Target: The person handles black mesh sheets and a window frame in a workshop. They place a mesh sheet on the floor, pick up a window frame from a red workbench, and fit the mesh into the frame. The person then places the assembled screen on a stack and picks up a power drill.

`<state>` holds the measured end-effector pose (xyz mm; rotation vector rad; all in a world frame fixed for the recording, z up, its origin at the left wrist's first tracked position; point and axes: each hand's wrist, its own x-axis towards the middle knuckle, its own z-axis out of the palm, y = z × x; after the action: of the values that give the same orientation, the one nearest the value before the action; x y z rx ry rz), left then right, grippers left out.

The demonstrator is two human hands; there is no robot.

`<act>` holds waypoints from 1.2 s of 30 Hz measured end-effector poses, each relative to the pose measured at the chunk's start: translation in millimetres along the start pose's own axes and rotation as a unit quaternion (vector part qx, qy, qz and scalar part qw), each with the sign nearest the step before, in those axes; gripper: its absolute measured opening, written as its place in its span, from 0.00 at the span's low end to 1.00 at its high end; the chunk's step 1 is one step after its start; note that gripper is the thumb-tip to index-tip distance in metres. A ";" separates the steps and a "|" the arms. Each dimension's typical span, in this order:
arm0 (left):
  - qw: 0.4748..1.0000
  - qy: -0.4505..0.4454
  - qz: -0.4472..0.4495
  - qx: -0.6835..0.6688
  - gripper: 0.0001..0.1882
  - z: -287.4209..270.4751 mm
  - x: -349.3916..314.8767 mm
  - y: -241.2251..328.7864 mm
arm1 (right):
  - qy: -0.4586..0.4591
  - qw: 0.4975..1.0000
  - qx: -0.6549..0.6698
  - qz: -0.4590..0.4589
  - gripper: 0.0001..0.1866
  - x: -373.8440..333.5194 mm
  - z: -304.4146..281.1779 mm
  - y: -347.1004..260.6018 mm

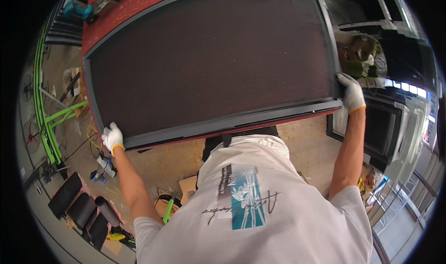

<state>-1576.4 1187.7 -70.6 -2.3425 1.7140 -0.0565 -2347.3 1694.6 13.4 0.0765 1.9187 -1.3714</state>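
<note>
A large framed screen panel (209, 59) with a grey metal frame and a dark mesh-like middle lies across a red-topped table (121, 8). My left hand (113, 137), in a white glove with a yellow cuff, grips the frame at its near left corner. At the near right corner my right hand (352, 93), gloved the same way, is closed round the frame's side edge. The fingertips of both hands are partly hidden by the frame. Along the near side, a dark strip runs beside the frame's grey bar.
A teal power tool (78, 10) sits at the far left of the table. Left of it stands a green metal frame (45, 110). Black-framed panels (381, 124) lean at the right. Dark rolls (107, 211), a spray bottle (106, 165) and cardboard (188, 188) lie on the floor.
</note>
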 end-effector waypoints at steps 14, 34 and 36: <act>0.996 0.063 -0.026 -0.049 0.36 -11.9 -23.9 8.0 | -0.036 0.998 0.003 0.042 0.18 14.0 -30.6 3.9; 0.995 0.089 -0.030 -0.040 0.26 -15.6 -34.4 13.0 | -0.107 0.992 -0.023 0.062 0.18 32.9 -52.8 34.3; 0.994 0.089 -0.036 -0.047 0.26 -17.2 -37.4 14.9 | -0.075 0.996 -0.002 0.048 0.21 30.9 -50.3 45.2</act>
<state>-1605.0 1215.9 -53.0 -2.5351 1.7470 -0.2089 -2375.8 1744.2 -34.0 0.0621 1.7715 -1.2725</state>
